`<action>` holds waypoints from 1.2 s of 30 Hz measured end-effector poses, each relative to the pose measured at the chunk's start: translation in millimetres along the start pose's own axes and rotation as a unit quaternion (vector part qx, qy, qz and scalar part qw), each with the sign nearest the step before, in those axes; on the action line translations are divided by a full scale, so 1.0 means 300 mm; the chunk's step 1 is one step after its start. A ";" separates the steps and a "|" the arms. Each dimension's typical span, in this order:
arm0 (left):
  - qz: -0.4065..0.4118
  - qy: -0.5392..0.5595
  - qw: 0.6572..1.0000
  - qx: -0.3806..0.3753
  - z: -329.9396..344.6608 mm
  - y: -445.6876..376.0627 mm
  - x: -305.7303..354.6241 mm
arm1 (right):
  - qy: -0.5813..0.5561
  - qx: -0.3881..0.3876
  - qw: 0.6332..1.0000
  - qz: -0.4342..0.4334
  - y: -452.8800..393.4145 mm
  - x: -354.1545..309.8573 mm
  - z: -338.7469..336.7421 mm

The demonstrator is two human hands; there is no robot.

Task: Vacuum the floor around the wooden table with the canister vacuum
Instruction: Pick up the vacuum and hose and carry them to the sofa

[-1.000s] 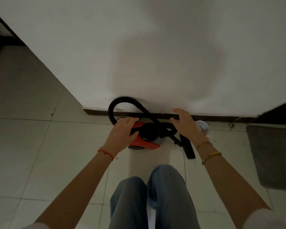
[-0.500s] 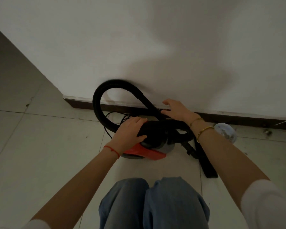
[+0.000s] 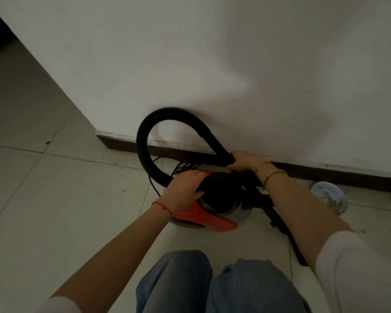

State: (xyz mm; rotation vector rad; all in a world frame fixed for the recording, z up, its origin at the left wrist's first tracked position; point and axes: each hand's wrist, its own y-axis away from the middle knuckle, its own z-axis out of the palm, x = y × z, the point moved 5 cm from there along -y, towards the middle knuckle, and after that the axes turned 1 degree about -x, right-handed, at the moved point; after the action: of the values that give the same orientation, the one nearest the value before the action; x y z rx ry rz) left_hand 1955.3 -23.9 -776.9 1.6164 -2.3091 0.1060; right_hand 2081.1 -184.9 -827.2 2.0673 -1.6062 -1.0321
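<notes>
A small red, grey and black canister vacuum (image 3: 215, 213) sits on the tiled floor close to a white wall. Its black ribbed hose (image 3: 145, 136) loops up against the wall and comes down to the right. My left hand (image 3: 185, 188) rests on top of the canister's black handle part, fingers laid over it. My right hand (image 3: 243, 161) grips the rigid black end of the hose beside the dark skirting. A black nozzle tube (image 3: 287, 236) runs along the floor under my right forearm. The wooden table is not in view.
A black power cord (image 3: 167, 168) lies tangled on the tiles behind the canister. A round pale lid-like object (image 3: 328, 196) lies near the skirting at right. The white wall (image 3: 212, 64) ends at a corner on the left, with open tile floor (image 3: 43, 199) beyond. My knees are at the bottom.
My right hand moved from hovering over the hose to closing round its rigid end. My left hand settled further onto the canister top. The view came closer to the vacuum.
</notes>
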 end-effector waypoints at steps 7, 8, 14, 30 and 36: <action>0.044 -0.050 0.997 0.046 -0.114 -0.020 0.047 | -0.098 0.073 0.993 0.003 0.185 0.084 -0.096; 0.055 -0.058 0.995 0.057 -0.137 -0.024 0.062 | -0.122 0.088 0.989 0.001 0.223 0.100 -0.108; 0.109 -0.113 0.982 0.107 -0.225 -0.036 0.160 | -0.264 0.189 0.946 -0.017 0.444 0.160 -0.110; 0.192 -0.062 0.939 0.278 -0.248 0.074 0.225 | -0.194 0.479 0.856 -0.028 0.544 0.116 0.043; 0.082 -0.012 0.939 0.335 -0.136 0.242 -0.009 | -0.199 0.516 0.833 -0.015 0.568 0.115 0.047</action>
State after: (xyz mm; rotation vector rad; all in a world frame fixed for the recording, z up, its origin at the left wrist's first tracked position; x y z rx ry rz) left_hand 1897.7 14.2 -730.4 1.6869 -2.5816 1.0134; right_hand 1955.8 -267.9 -738.9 2.5847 -2.8044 -0.6532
